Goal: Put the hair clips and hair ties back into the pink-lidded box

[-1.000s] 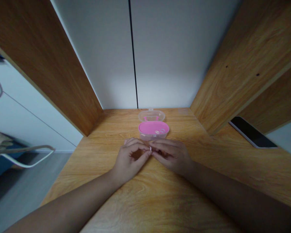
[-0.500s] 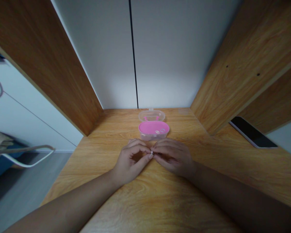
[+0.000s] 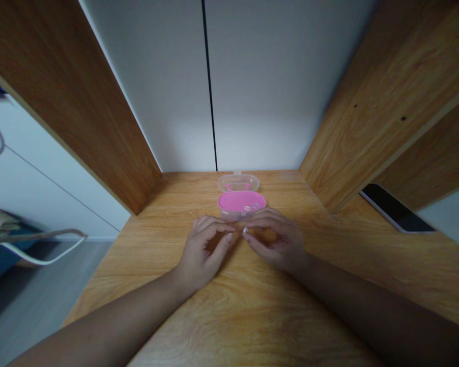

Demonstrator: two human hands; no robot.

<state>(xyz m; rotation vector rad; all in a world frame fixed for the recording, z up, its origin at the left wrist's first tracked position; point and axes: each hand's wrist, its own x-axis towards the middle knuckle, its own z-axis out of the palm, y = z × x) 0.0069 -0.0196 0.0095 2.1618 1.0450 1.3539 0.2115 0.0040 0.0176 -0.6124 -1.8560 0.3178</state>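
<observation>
My right hand [image 3: 277, 237] pinches a small whitish piece [image 3: 245, 230] between thumb and index fingertip; it is too small to name. To its left, my left hand [image 3: 202, 252] has thumb and index finger slightly apart, with nothing visible between them. A narrow gap separates the two hands' fingertips. Just beyond them stands an oval clear plastic case [image 3: 233, 216] with a pink inside [image 3: 235, 200]. Two small pale loop-like shapes [image 3: 247, 208] show at the right of the pink surface. The case's clear lid [image 3: 224, 182] lies folded back behind it, with a pink strip in it.
Wooden panels [image 3: 110, 117] flank the wooden tabletop [image 3: 229, 326], and a pale wall [image 3: 260, 102] with a dark seam closes the back. A dark-screened phone [image 3: 396, 206] lies at the right. A white cable [image 3: 42, 261] loops at the left, off the table.
My hands have parted slightly at the fingertips. The small whitish piece, earlier between both hands, is now in my right fingers, and my left thumb and index finger have opened.
</observation>
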